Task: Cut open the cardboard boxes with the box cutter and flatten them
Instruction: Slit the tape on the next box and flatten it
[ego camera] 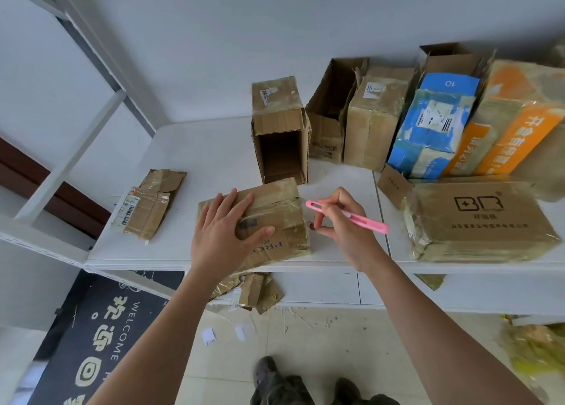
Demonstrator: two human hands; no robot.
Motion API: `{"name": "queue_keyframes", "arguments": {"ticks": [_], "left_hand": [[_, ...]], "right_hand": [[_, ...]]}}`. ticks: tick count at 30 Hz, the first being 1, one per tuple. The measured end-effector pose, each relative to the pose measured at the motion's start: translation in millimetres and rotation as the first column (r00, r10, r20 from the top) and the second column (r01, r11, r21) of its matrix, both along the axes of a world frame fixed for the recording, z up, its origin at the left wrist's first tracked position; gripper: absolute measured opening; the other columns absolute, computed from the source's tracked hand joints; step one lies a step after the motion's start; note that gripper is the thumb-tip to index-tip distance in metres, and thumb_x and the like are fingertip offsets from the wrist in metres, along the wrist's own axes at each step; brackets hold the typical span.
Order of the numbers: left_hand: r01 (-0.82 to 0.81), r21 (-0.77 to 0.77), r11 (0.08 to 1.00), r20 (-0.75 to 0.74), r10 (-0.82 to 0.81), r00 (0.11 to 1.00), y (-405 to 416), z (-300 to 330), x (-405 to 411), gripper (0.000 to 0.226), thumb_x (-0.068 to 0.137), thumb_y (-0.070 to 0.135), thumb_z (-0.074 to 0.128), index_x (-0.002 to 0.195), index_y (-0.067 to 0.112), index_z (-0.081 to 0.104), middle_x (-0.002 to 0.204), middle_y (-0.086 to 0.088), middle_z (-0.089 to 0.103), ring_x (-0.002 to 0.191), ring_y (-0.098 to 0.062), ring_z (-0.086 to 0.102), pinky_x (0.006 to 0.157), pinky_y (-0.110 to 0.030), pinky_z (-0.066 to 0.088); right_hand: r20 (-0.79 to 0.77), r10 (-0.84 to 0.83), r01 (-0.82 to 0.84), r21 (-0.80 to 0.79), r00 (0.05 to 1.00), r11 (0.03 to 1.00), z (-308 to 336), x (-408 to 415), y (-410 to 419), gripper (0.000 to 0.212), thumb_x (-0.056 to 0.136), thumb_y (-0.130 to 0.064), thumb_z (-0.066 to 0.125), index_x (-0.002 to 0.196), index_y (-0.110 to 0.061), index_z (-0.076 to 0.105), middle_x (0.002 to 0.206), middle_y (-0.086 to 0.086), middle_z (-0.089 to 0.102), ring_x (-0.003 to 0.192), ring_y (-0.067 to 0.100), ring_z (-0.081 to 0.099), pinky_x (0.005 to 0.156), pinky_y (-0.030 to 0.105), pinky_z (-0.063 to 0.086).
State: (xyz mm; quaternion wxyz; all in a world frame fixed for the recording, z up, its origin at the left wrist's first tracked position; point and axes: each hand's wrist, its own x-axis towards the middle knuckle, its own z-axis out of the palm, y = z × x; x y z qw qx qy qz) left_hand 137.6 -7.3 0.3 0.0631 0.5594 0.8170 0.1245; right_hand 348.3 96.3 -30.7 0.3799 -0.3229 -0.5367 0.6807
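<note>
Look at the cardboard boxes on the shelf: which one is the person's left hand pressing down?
The taped box at the shelf's front edge, flat under the left hand; the other boxes lie untouched.

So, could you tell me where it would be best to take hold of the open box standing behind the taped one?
Probably grip the open box by its side walls near the open mouth, coming from the front: that end faces the person, and its left side is free of neighbouring boxes.
</note>
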Motion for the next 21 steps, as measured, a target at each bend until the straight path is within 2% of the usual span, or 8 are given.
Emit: {"name": "queue_keyframes", "arguments": {"ticks": [3, 7, 10, 12, 15, 18, 21], "left_hand": [[-0.001, -0.012, 1.0, 0.001, 0.001, 1.0, 1, 1, -1, 0.091, 0.075, 0.087, 0.034, 0.152, 0.039, 0.026, 0.163, 0.01, 0.015, 0.151, -0.013, 0.002, 0.122, -0.038, -0.001], [-0.017, -0.022, 1.0, 0.013, 0.017, 1.0, 4, 1, -2, 0.093, 0.073, 0.088, 0.032, 0.152, 0.039, 0.026, 0.163, 0.01, 0.014, 0.151, -0.013, 0.001, 0.121, -0.036, -0.002], [-0.028, -0.036, 0.999, 0.015, 0.029, 0.999, 10, 3, -4, 0.095, 0.071, 0.089, 0.031, 0.152, 0.04, 0.025, 0.163, 0.01, 0.014, 0.151, -0.013, 0.001, 0.121, -0.037, -0.001], [-0.024, -0.04, 0.999, 0.025, 0.025, 0.999, 10, 3, -4, 0.096, 0.07, 0.089, 0.032, 0.152, 0.04, 0.026, 0.163, 0.01, 0.015, 0.151, -0.013, 0.002, 0.122, -0.038, 0.002], [-0.029, -0.029, 0.999, 0.047, 0.03, 0.998, 7, 3, -5, 0.096, 0.068, 0.09, 0.036, 0.151, 0.041, 0.029, 0.162, 0.01, 0.017, 0.15, -0.013, 0.005, 0.122, -0.04, 0.006], [-0.039, -0.012, 0.999, 0.061, 0.039, 0.997, 9, 5, -5, 0.096, 0.068, 0.089, 0.041, 0.15, 0.041, 0.032, 0.162, 0.011, 0.02, 0.15, -0.014, 0.008, 0.122, -0.042, 0.01], [-0.04, -0.002, 0.999, 0.075, 0.04, 0.996, 8, 4, -3, 0.095, 0.067, 0.089, 0.042, 0.149, 0.042, 0.033, 0.161, 0.011, 0.021, 0.15, -0.014, 0.008, 0.122, -0.044, 0.011]], "right_hand": [[0.014, -0.013, 0.013, 0.019, 1.0, 1.0, -1, 5, -7, 0.03, 0.099, -0.01, 0.049, 0.074, -0.025, 0.052, 0.074, 0.003, 0.063, 0.108, 0.016, 0.067, 0.09, 0.049, 0.057], [0.058, -0.009, 0.005, 0.056, 0.998, 0.998, -3, 15, -17, 0.019, 0.094, -0.021, 0.053, 0.076, -0.024, 0.05, 0.074, 0.004, 0.064, 0.102, 0.026, 0.068, 0.092, 0.053, 0.055], [0.084, -0.013, 0.003, 0.12, 0.996, 0.993, -4, 17, -22, 0.019, 0.099, -0.014, 0.051, 0.08, -0.018, 0.047, 0.074, 0.004, 0.065, 0.097, 0.03, 0.068, 0.092, 0.051, 0.056], [0.091, -0.008, -0.004, 0.132, 0.996, 0.991, -3, 18, -21, 0.018, 0.099, -0.012, 0.051, 0.082, -0.013, 0.046, 0.073, 0.004, 0.065, 0.095, 0.027, 0.069, 0.092, 0.047, 0.057], [0.06, -0.001, -0.004, 0.078, 0.998, 0.997, 3, 21, -16, 0.02, 0.095, -0.017, 0.053, 0.075, -0.018, 0.049, 0.074, 0.005, 0.066, 0.097, 0.021, 0.071, 0.09, 0.039, 0.058], [0.018, -0.084, 0.082, 0.086, 0.996, 0.993, 11, 19, -6, 0.02, 0.098, -0.015, 0.051, 0.078, -0.019, 0.05, 0.079, 0.004, 0.068, 0.095, 0.017, 0.071, 0.085, 0.034, 0.059], [0.051, -0.124, 0.116, 0.135, 0.991, 0.984, 17, 6, 5, 0.015, 0.102, -0.011, 0.049, 0.087, -0.012, 0.048, 0.089, 0.005, 0.067, 0.084, 0.016, 0.07, 0.082, 0.04, 0.061]]}}
